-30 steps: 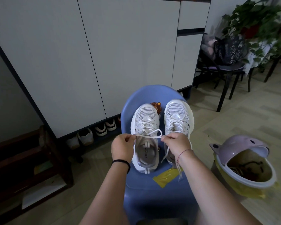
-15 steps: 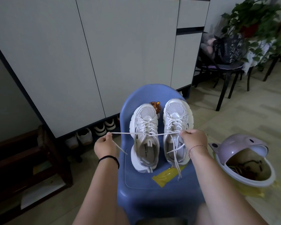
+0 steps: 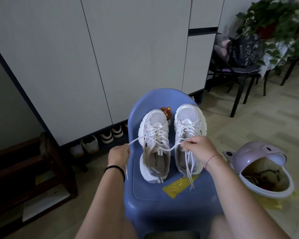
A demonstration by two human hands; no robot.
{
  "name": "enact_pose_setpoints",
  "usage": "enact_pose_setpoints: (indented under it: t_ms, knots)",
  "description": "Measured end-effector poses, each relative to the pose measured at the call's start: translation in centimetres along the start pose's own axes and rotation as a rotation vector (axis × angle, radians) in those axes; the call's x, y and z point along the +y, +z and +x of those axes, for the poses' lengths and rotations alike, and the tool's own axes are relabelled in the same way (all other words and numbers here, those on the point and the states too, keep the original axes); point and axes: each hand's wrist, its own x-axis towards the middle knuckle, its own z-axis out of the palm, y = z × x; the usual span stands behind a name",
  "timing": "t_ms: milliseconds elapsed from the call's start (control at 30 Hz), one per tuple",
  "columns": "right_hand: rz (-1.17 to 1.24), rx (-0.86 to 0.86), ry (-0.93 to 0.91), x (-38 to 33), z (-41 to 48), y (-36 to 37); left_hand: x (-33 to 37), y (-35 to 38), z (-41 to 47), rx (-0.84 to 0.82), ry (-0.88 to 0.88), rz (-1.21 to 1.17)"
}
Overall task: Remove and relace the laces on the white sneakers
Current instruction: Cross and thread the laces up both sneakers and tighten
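On blue chair — sneaker insole reads "CECE CHE…"; left hand, right hand pinch lace.

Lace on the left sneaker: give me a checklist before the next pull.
1. Left hand grips one end of the lace: ok.
2. Right hand pinches the other end: ok.
3. Lace taut between the hands: not ok, it sags.
4. Left sneaker flat on the blue chair: ok.
5. Right sneaker loose ends out of the way: cannot tell.
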Motion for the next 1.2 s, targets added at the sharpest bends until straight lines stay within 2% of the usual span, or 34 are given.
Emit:
enact_pose_setpoints:
  t_ms: [100,167,233,333,467,567,634,734,800,867,1034,1200]
  knots:
    - [-0.021,-0.323,0.011,-0.4,-0.6,0.3,0.0,0.7,-1.1,-0.211,0.027,0.113]
    - [-0.065,-0.418,0.037,-0.1,-0.6,0.8,-0.2,1.1,-1.4,-0.241,0.126,0.241]
    - [-0.118,-0.381,0.045,0.3,-0.3,1.4,-0.2,1.5,-1.8,-0.238,0.253,0.334]
    - [-0.174,-0.331,0.07,0.3,-0.1,2.5,-0.3,2.2,-1.9,-0.258,0.374,0.284]
    - [-0.316,-0.371,0.129,0.3,-0.4,4.3,-0.3,2.1,-2.1,-0.204,0.489,0.278]
    - [-0.444,-0.285,0.113,0.6,0.1,5.1,0.0,1.5,-2.6,-0.244,0.527,0.273]
    - [-0.511,-0.186,0.099,0.8,0.6,5.1,0.2,1.0,-2.9,-0.318,0.521,0.326]
    - [-0.563,-0.089,0.094,0.6,0.6,5.2,0.3,0.8,-3.4,-0.548,0.476,0.444]
    - [-0.619,-0.103,0.125,0.5,0.3,5.6,0.0,1.0,-3.7,-0.688,0.459,0.544]
    - [-0.674,-0.148,0.16,0.6,0.1,6.2,-0.2,1.3,-3.8,-0.745,0.45,0.638]
    - [-0.721,-0.145,0.17,0.8,0.1,6.7,-0.5,1.4,-3.6,-0.74,0.42,0.678]
    - [-0.604,-0.249,0.173,0.7,0.4,4.3,-0.5,1.2,-2.8,-0.562,0.456,0.568]
